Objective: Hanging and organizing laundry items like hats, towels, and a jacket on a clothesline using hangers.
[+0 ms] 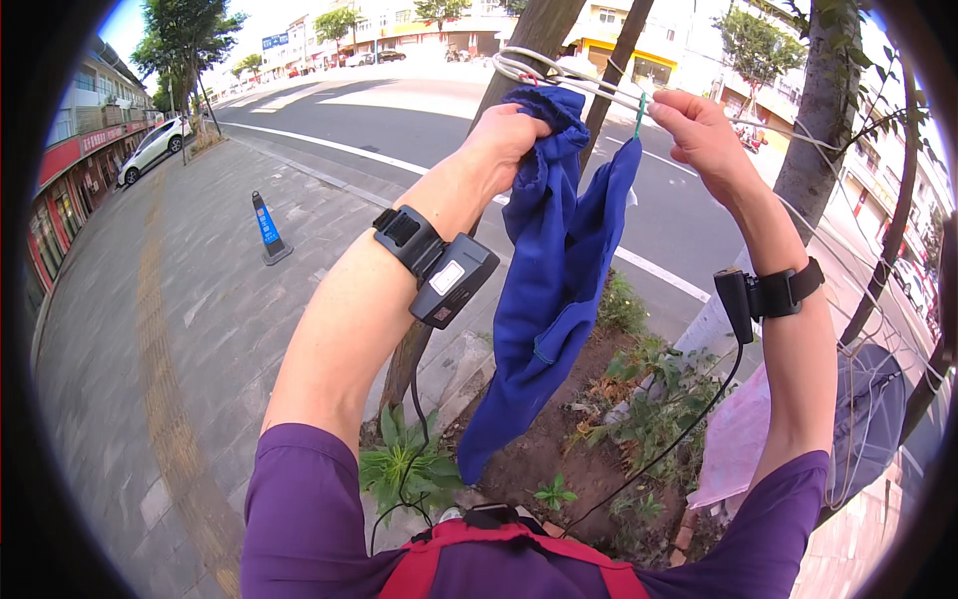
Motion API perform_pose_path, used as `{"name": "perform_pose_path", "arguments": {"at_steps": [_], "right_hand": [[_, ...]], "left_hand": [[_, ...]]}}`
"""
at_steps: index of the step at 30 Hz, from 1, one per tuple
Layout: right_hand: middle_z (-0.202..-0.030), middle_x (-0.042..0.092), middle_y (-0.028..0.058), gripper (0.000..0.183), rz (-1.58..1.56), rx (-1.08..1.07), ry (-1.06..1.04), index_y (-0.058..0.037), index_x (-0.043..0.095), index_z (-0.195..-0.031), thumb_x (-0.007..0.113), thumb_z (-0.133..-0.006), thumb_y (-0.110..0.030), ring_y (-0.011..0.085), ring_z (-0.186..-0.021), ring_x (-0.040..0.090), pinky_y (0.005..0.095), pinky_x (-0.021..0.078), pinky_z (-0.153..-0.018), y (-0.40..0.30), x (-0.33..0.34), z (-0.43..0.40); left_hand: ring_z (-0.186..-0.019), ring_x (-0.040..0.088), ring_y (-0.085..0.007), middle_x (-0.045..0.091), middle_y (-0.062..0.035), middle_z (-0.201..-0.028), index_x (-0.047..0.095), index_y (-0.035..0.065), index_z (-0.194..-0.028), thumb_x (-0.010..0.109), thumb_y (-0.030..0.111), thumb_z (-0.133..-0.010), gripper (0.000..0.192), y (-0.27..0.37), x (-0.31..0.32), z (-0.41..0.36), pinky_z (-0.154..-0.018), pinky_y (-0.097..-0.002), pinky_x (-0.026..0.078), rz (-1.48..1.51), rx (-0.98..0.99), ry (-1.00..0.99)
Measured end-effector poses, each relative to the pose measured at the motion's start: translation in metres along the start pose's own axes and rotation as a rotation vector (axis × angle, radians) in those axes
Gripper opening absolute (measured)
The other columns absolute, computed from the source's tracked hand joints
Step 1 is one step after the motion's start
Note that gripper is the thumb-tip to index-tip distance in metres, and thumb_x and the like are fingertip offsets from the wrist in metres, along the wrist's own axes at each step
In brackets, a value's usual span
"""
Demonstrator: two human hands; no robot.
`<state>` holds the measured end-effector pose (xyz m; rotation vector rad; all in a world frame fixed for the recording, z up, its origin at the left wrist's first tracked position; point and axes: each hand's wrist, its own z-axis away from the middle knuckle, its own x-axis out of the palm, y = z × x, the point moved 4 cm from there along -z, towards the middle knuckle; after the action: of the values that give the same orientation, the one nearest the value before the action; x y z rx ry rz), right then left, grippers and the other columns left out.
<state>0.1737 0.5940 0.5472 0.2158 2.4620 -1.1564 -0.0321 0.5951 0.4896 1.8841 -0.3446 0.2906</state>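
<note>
A blue fabric garment (550,299), seemingly trousers, hangs in front of me, its lower end dangling over the planting bed. My left hand (516,138) grips its gathered elastic edge just under a looped white cable (524,66). At the garment's other upper corner is a thin green hook or tie (641,117), which links it to the cable. My right hand (696,135) pinches at the cable right beside that green piece; the exact contact is partly hidden by the fingers. A small red tie (528,77) shows on the cable above the left hand.
The cable runs between a leaning trunk (540,34) and a pale-barked tree (819,105). A pink cloth (733,434) and a grey item (868,419) hang at right. Below are weeds (408,457) and soil. A traffic cone (268,228) stands on the pavement, beside the road.
</note>
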Motion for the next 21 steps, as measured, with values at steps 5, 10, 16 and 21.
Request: {"name": "perform_pose_path", "arguments": {"at_steps": [5, 10, 16, 21], "right_hand": [[-0.093, 0.063, 0.0174, 0.031, 0.622, -0.448, 0.05, 0.0023, 0.061, -0.101, 0.058, -0.08, -0.02, 0.0266, -0.091, 0.06, 0.0339, 0.0446, -0.083, -0.014, 0.0, -0.044], [-0.103, 0.061, 0.0191, 0.034, 0.92, -0.34, -0.029, 0.0012, 0.061, -0.103, 0.063, -0.075, -0.018, 0.0314, -0.099, 0.058, 0.0358, 0.0436, -0.087, -0.008, 0.007, -0.085], [-0.081, 0.059, 0.0159, 0.024, 0.926, -0.231, -0.353, -0.0011, 0.061, -0.091, 0.063, -0.068, -0.01, 0.0262, -0.077, 0.056, 0.0335, 0.044, -0.073, 0.001, 0.02, -0.11], [-0.098, 0.064, 0.0108, 0.036, 0.945, -0.255, -0.612, -0.0002, 0.058, -0.109, 0.058, -0.073, -0.004, 0.0202, -0.093, 0.058, 0.0303, 0.0412, -0.089, 0.001, 0.028, -0.118]], "left_hand": [[-0.077, 0.063, -0.0212, 0.062, -0.0109, -0.087, 0.057, -0.0032, -0.099, 0.046, -0.003, -0.086, 0.018, -0.031, 0.024, -0.044, -0.069, -0.0342, 0.055, 0.374, 0.075, -0.103], [-0.075, 0.061, -0.017, 0.062, -0.0066, -0.087, 0.058, 0.0036, -0.097, 0.05, 0.007, -0.088, 0.013, -0.056, 0.026, -0.088, -0.065, -0.0296, 0.052, 0.44, 0.061, -0.16], [-0.08, 0.06, -0.0159, 0.063, -0.0052, -0.09, 0.059, 0.0065, -0.098, 0.049, 0.021, -0.089, 0.019, -0.056, 0.03, -0.099, -0.071, -0.0292, 0.05, 0.733, 0.078, -0.404], [-0.094, 0.06, -0.0211, 0.06, -0.0129, -0.104, 0.055, -0.0022, -0.108, 0.042, 0.022, -0.092, 0.032, -0.051, 0.027, -0.102, -0.085, -0.0336, 0.049, 0.729, 0.073, -0.503]]}}
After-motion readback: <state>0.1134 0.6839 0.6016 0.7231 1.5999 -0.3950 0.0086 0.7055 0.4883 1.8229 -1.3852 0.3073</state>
